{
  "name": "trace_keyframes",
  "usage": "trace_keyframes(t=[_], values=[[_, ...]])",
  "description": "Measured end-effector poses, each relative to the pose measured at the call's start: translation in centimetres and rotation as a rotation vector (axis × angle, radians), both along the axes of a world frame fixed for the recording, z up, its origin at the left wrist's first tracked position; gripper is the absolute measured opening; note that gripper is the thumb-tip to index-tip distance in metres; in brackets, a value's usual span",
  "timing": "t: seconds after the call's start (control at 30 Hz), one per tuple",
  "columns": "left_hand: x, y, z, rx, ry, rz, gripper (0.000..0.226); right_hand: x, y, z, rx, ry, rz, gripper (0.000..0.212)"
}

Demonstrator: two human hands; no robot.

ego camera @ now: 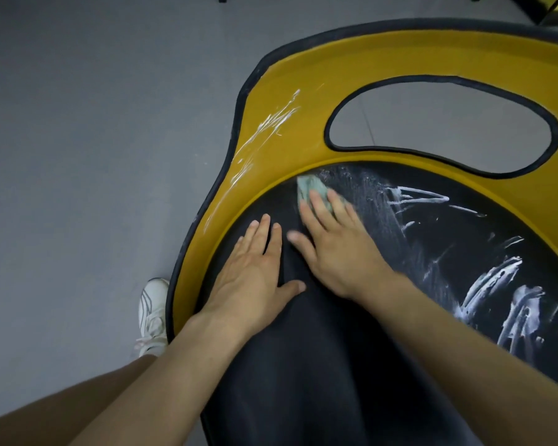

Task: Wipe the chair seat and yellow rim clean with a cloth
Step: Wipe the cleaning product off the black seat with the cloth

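Where the black seat meets the inner edge of the yellow rim, a small pale-green cloth lies flat on the seat. Its far corner is at the rim's edge; whether it touches cannot be told.

Right hand: palm down, fingers straight and slightly spread, fingertips pressing the near half of the cloth onto the seat. Nothing is curled round the cloth. The hand is a little blurred.

Left hand: palm down, flat on the seat just beside the right hand, fingers straight and close together, thumb out to the side. It holds nothing. Its fingertips lie near the rim's inner edge, apart from the cloth.

Seat: dark, smooth. White smears cover its right part in thick streaks, with a thinner, speckled film just right of the cloth. The part under and near both forearms looks free of white.

Rim: wide yellow band curving round the far and left sides of the seat, edged in black piping. White streaks run along its left part. A rounded opening, also edged in black, is cut through its far part; grey shows through it.

Floor: plain grey, left of and beyond the chair.

Shoe: white, laced, on the floor just beside the rim's left edge.

Leg: bare, at the lower left corner.
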State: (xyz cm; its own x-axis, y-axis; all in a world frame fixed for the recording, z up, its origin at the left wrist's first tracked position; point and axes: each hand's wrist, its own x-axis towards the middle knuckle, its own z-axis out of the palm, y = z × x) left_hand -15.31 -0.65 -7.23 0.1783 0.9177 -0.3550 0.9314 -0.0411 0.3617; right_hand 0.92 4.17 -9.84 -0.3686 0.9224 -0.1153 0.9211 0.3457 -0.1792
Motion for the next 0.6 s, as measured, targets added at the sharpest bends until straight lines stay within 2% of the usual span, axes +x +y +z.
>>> trace_keyframes(t=[0.1, 0.17, 0.23, 0.33, 0.47, 0.6], values=[[0.3, 0.2, 0.1, -0.012, 0.013, 0.005, 0.101, -1.9, 4.4, 0.5, -0.043, -0.018, -0.067, 0.079], [0.4, 0.4, 0.2, -0.022, 0.012, 0.006, 0.104, -1.8, 4.0, 0.7, -0.018, -0.028, -0.075, 0.08], [0.7, 0.7, 0.3, -0.023, 0.018, 0.009, 0.106, -0.7, 1.4, 0.8, 0.015, -0.018, -0.056, 0.083], [1.4, 1.4, 0.2, -0.015, 0.035, 0.0, 0.109, 2.4, -4.0, 0.9, 0.024, -0.024, -0.042, 0.077], [2.4, 1.7, -0.2, 0.006, 0.021, 0.01, 0.109, 5.3, -8.9, 1.0, -0.049, -0.082, -0.008, 0.077], [2.2, 1.4, -0.2, 0.034, 0.012, 0.021, 0.107, 4.0, -2.8, 0.3, -0.015, -0.044, -0.074, 0.078]])
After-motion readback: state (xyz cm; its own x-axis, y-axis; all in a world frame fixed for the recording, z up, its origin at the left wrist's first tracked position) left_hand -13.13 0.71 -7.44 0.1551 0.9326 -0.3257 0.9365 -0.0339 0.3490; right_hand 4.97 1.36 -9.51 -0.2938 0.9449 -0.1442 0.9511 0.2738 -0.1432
